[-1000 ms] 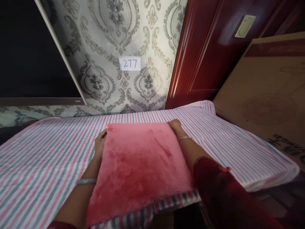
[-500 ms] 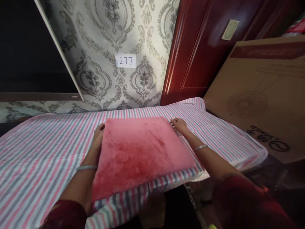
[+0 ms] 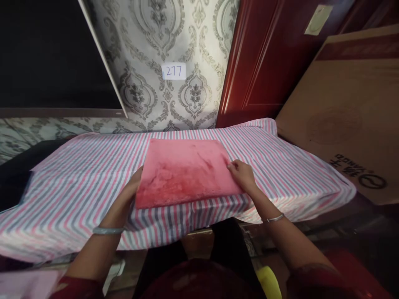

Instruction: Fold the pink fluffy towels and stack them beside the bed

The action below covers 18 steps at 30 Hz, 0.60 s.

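A flat, square pink plush cushion pad lies on the striped cloth in front of me. Its pile shows darker red patches toward the near edge. At its left edge is my left hand, closed on the side with the fingers mostly hidden behind the pad. My right hand pinches the right edge between thumb and curled fingers.
A pink, white and grey striped cloth covers the table. Behind it are patterned wallpaper with a paper marked 277, a dark screen and a red door. A large cardboard box stands at right.
Both hands have come nearer to me along the pad's side edges. The right hand now grips the edge. My view has shifted, showing more of the table's front.
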Available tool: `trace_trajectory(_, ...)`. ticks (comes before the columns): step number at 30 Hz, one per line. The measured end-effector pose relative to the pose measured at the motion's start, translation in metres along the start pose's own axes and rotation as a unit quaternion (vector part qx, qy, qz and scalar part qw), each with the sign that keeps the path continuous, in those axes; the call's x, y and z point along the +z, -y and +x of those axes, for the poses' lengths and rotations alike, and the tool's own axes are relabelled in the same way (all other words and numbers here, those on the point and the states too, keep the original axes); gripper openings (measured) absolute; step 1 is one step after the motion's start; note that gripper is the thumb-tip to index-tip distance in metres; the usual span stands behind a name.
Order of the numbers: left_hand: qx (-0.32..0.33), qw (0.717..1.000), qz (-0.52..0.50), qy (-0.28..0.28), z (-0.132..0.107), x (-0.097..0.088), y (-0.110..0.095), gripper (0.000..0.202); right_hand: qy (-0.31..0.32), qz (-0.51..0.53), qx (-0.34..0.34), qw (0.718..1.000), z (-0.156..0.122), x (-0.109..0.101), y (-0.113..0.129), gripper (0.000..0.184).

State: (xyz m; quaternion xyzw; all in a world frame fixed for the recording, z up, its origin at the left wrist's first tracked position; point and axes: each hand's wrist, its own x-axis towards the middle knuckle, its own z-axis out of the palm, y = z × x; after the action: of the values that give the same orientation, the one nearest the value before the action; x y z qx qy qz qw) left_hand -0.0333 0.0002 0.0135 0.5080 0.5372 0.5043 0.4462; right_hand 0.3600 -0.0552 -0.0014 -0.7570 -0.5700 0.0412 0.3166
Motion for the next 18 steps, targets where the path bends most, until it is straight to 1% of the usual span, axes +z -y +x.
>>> trace_trajectory(3, -0.005, 1.0, -0.002, 0.006, -0.012, 0.001, 0.004, 0.063, -0.043, 0.027, 0.013, 0.999, 0.001, 0.005, -0.005, 0.021)
trace_trajectory(6, -0.009, 1.0, 0.007, 0.028, -0.021, 0.001, -0.001, 0.07, -0.037, 0.098, 0.034, 0.994, -0.002, 0.005, -0.012, 0.026)
trace_trajectory(8, -0.007, 0.999, 0.013, 0.03, -0.031, 0.001, -0.005, 0.071, -0.033, 0.156, 0.031, 0.987, -0.01, 0.003, -0.016, 0.033)
trace_trajectory(11, 0.006, 1.0, 0.024, 0.006, -0.052, -0.003, -0.006, 0.071, -0.06, 0.216, 0.025, 0.974, -0.032, 0.001, -0.025, 0.043)
trace_trajectory(14, 0.006, 0.999, 0.037, -0.018, -0.075, -0.012, -0.001, 0.068, -0.081, 0.245, 0.043, 0.965, -0.06, 0.001, -0.036, 0.048)
trace_trajectory(16, -0.008, 0.999, 0.034, -0.008, -0.087, -0.02, 0.003, 0.061, -0.091, 0.261, 0.056, 0.959, -0.076, 0.001, -0.043, 0.05)
trace_trajectory(18, -0.024, 0.999, 0.033, 0.032, -0.095, -0.026, 0.004, 0.052, -0.091, 0.273, 0.061, 0.956, -0.088, 0.0, -0.048, 0.05)
